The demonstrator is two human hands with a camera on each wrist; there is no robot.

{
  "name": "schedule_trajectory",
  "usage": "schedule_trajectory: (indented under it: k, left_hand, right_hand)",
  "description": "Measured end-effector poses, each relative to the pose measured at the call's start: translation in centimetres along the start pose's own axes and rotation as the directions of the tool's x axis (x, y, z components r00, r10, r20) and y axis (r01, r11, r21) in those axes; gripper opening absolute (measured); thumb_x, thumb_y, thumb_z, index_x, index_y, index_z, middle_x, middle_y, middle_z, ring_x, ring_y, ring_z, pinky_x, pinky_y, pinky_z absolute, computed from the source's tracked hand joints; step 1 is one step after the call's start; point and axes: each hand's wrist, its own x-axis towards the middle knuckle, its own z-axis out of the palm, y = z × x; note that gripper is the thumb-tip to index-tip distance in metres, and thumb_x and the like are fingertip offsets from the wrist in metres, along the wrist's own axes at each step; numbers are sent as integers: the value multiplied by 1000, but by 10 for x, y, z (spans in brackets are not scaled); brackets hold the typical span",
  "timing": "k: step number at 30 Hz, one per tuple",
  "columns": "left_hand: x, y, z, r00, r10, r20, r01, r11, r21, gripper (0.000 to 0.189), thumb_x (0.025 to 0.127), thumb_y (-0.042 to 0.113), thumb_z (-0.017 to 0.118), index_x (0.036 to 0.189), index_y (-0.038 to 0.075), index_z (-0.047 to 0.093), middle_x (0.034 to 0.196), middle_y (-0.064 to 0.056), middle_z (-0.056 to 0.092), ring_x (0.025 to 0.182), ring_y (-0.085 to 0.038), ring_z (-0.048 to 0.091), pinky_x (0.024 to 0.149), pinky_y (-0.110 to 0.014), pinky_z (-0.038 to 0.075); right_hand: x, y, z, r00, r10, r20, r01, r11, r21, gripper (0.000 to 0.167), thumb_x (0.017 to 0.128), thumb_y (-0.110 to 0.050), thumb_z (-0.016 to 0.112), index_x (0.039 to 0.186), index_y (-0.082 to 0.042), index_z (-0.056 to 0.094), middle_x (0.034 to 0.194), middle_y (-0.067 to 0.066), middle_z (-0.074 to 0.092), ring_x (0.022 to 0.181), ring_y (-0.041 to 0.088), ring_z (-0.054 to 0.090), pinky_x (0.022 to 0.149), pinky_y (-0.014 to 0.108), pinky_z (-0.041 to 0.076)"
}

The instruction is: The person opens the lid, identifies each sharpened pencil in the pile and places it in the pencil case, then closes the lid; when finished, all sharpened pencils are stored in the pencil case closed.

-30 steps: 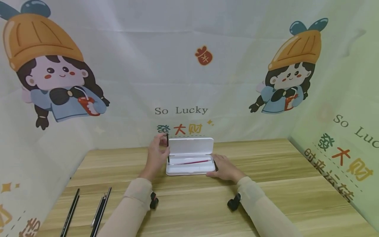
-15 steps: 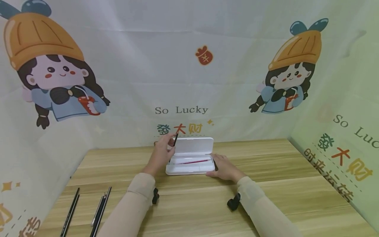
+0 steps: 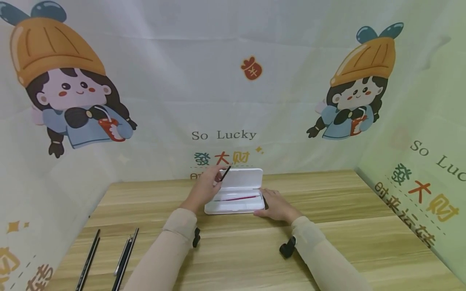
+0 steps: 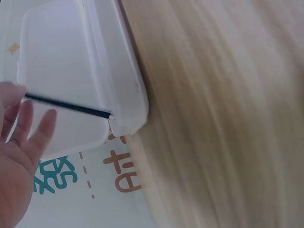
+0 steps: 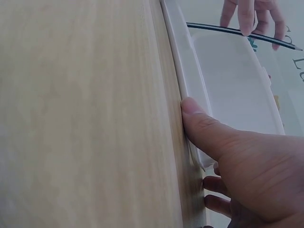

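Note:
A white pencil case (image 3: 233, 208) lies with its lid raised at the back of the table. Inside it is a thin red stick-like item (image 3: 240, 198), its kind too small to tell. My left hand (image 3: 204, 186) pinches a dark pencil (image 3: 225, 173) over the case's left part. In the left wrist view the pencil (image 4: 71, 105) slants, its lower end at the case's end corner. Its sharpened tip points up and away in the right wrist view. My right hand (image 3: 277, 205) holds the case's right end, the thumb (image 5: 202, 116) on the front wall and the fingers around the end.
Two dark pencils (image 3: 88, 258) lie at the table's left side. Beside them is a second group of several pencils (image 3: 127, 256), one of them silvery. A printed cloth (image 3: 225, 101) hangs right behind the wooden table (image 3: 247, 250).
My left hand has moved a little to the right. The pencil in it has gone from upright at the case's left end to leaning right. The right hand has stayed put.

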Motion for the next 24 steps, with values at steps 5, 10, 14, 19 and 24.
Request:
schedule_trajectory:
  k: [5, 10, 14, 19, 24]
  left_hand:
    - [-4, -5, -2, 998, -57, 12, 56, 998, 21, 56, 87, 0, 75, 139, 1, 53, 105, -10, 63, 98, -26, 63, 86, -39, 56]
    - [-11, -13, -13, 996, -85, -29, 84, 996, -27, 52, 89, 1, 74, 137, -2, 54, 105, -13, 63, 98, -29, 62, 87, -42, 55]
    - [-21, -23, -25, 994, -109, -26, 106, 991, -83, 48, 90, -3, 70, 135, -4, 54, 106, -15, 62, 99, -30, 61, 90, -44, 54]
    - [-33, -32, -40, 986, -166, 15, 167, 980, -104, 43, 93, 0, 66, 135, 0, 57, 114, -14, 62, 106, -30, 60, 95, -45, 53]
    - [-43, -41, -57, 978, -209, 24, 210, 975, -69, 39, 97, 6, 64, 135, 1, 57, 118, -16, 62, 110, -31, 59, 95, -49, 52]
  right_hand:
    - [0, 1, 1, 1000, -7, -7, 7, 1000, 7, 89, 91, -40, 76, 156, 3, 31, 157, 24, 38, 143, 44, 33, 117, 55, 29]
    - [0, 0, 2, 1000, 2, -4, -2, 1000, 7, 90, 91, -42, 75, 156, 2, 31, 158, 23, 37, 144, 44, 32, 118, 54, 29]
    - [0, -1, 1, 1000, -5, 0, 5, 1000, 9, 89, 91, -41, 76, 156, 2, 31, 157, 24, 38, 142, 44, 33, 117, 56, 30]
    - [-1, -3, 0, 1000, -13, -9, 13, 1000, 16, 87, 91, -39, 76, 155, 3, 33, 155, 24, 39, 142, 46, 34, 116, 57, 30]
    - [0, -1, -1, 1000, -20, -8, 21, 1000, 7, 86, 92, -39, 75, 155, 2, 33, 156, 24, 39, 142, 45, 34, 117, 56, 29]
